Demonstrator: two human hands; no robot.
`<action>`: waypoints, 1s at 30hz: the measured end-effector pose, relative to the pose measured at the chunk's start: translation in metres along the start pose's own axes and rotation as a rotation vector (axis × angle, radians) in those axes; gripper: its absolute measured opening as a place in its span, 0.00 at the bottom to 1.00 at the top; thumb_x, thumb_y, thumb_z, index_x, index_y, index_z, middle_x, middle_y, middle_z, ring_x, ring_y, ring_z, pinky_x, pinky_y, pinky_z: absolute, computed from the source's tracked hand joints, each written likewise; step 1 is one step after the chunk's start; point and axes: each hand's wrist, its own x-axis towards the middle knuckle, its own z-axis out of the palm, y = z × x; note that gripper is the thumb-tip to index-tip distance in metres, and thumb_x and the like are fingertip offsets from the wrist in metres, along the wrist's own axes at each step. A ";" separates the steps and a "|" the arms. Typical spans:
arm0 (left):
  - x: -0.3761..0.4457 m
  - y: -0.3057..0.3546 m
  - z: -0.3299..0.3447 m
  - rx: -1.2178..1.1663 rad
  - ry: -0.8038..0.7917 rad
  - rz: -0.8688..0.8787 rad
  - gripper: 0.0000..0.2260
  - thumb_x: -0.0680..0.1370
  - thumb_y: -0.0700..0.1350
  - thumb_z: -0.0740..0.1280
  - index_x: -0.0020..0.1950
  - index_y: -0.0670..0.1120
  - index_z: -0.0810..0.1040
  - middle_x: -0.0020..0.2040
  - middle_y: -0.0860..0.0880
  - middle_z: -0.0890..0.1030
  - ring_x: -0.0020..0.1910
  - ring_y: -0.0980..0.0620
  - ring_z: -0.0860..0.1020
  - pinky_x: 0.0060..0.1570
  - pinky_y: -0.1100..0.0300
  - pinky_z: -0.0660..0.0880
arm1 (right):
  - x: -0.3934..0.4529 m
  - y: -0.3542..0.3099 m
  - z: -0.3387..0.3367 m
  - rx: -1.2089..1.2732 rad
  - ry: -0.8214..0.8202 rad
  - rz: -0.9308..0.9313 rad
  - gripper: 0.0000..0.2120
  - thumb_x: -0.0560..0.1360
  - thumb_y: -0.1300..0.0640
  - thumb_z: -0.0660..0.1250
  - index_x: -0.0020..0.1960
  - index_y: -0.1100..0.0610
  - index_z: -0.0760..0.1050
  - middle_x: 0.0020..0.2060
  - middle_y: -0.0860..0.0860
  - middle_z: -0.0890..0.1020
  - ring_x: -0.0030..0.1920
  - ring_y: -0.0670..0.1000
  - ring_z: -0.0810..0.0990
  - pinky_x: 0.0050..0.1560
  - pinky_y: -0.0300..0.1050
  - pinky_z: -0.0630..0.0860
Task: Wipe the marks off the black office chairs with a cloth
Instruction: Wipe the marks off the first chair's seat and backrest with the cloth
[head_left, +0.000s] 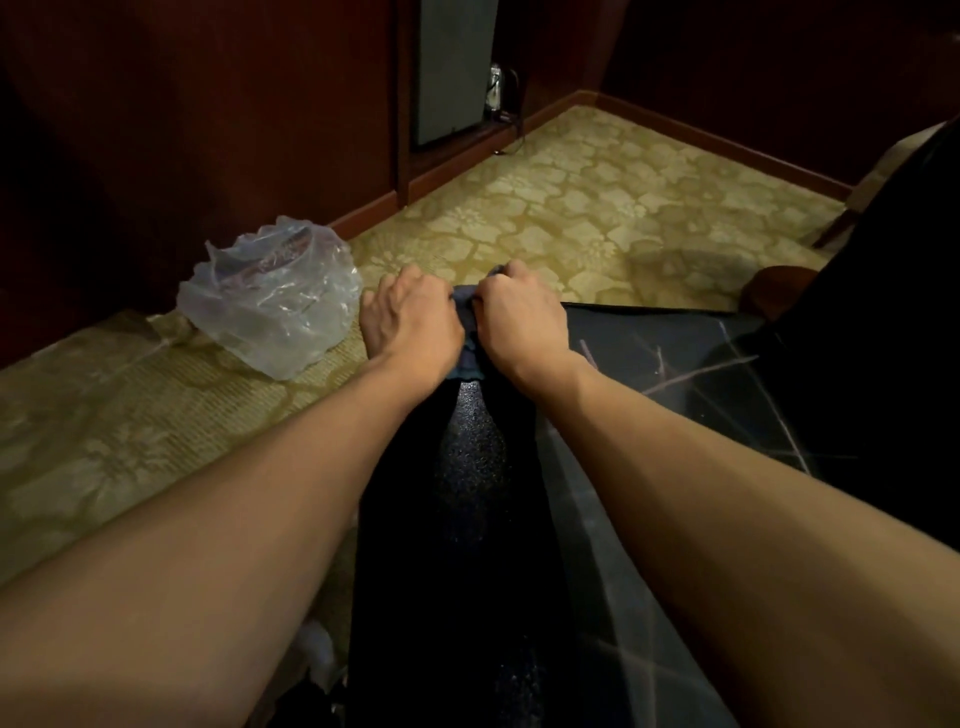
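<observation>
Head view, hands (465, 322) gripping crumpled cloth (470, 338)

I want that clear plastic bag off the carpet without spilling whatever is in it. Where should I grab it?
Take the plastic bag by its crumpled open rim at the top, coming down from above with your fingers gathering the loose film. Its mouth faces up and its body sags wide on the carpet, so a side grip would probably squash or tip it.

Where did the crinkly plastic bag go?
The plastic bag sits on the patterned carpet, just left of the left hand.
</observation>
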 end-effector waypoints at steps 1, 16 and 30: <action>-0.004 0.000 -0.002 -0.018 0.000 -0.002 0.13 0.82 0.47 0.61 0.62 0.49 0.81 0.61 0.44 0.77 0.64 0.42 0.73 0.62 0.49 0.67 | -0.005 0.000 -0.002 0.011 0.003 0.012 0.12 0.80 0.56 0.60 0.57 0.59 0.79 0.56 0.58 0.75 0.58 0.61 0.75 0.51 0.49 0.70; -0.130 -0.031 -0.021 -0.199 0.193 0.051 0.05 0.72 0.40 0.73 0.47 0.46 0.84 0.39 0.47 0.76 0.35 0.41 0.78 0.34 0.51 0.74 | -0.120 -0.029 -0.039 0.052 -0.038 -0.098 0.10 0.63 0.58 0.79 0.34 0.57 0.77 0.36 0.54 0.74 0.34 0.57 0.76 0.28 0.45 0.72; 0.034 0.049 0.004 -0.067 -0.136 0.138 0.10 0.80 0.46 0.65 0.58 0.49 0.83 0.61 0.45 0.79 0.59 0.40 0.78 0.55 0.54 0.73 | 0.012 0.057 -0.011 0.023 -0.023 0.123 0.13 0.80 0.57 0.60 0.53 0.64 0.79 0.52 0.62 0.76 0.52 0.66 0.77 0.46 0.52 0.72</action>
